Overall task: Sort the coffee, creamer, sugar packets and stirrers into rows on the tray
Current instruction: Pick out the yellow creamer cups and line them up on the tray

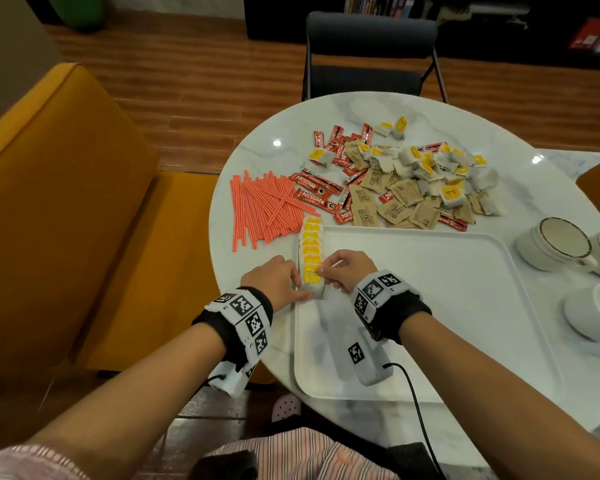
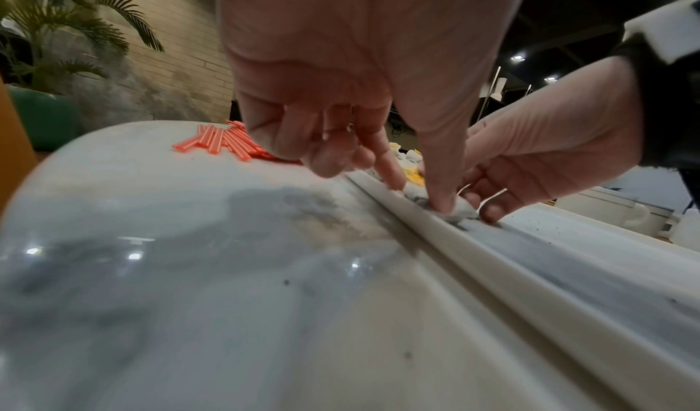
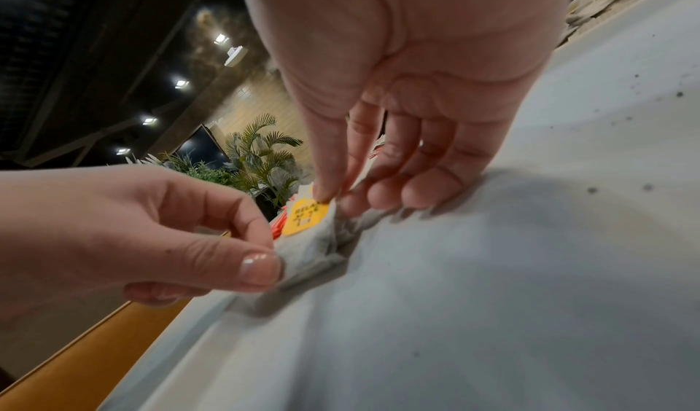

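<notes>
A white tray lies on the round marble table. Along its left edge runs a row of yellow-tagged tea bags. Both hands are on the nearest tea bag. My left hand pinches its near left corner between thumb and forefinger. My right hand pinches its yellow tag, the other fingers resting beside the bag. Orange stirrers lie left of the tray. Red coffee sticks, brown sugar packets and loose tea bags are heaped behind it.
White cups and a white bowl stand at the tray's right. A yellow armchair is close on the left and a dark chair stands across the table. The tray's floor right of the row is bare.
</notes>
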Demonstrator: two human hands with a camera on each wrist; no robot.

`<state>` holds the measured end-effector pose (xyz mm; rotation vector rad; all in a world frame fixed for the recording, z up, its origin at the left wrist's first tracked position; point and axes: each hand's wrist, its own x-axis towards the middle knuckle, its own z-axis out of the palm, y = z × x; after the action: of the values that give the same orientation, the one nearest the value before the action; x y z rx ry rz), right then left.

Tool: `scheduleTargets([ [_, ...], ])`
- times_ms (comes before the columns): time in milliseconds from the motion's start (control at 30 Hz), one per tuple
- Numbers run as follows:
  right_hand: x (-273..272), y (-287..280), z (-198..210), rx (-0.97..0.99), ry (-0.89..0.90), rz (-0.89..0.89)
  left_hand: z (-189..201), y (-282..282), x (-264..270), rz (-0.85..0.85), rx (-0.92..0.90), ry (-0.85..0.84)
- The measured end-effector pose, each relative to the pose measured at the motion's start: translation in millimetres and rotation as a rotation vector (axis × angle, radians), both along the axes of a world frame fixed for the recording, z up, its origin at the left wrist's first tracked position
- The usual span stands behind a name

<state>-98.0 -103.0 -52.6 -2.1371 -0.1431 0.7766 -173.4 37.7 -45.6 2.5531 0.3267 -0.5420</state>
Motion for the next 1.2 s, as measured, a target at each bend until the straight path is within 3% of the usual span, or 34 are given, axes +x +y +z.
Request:
scheduleTargets([
  [300, 19, -23, 20, -0.002, -0.045, -0.047, 23, -1, 16, -0.045, 0.008, -0.087],
  [800, 111, -136, 53, -0.081, -0.161, -0.406, 52, -68, 144, -0.256, -0.149, -0.091],
  [1033, 176, -161, 50, -0.250, -0.304, -0.260, 54, -98, 206, -0.283, -0.002, -0.194],
  [1200, 224, -159, 37, -0.391, -0.352, 0.043, 48, -122, 252, -0.300, 0.153, -0.215],
])
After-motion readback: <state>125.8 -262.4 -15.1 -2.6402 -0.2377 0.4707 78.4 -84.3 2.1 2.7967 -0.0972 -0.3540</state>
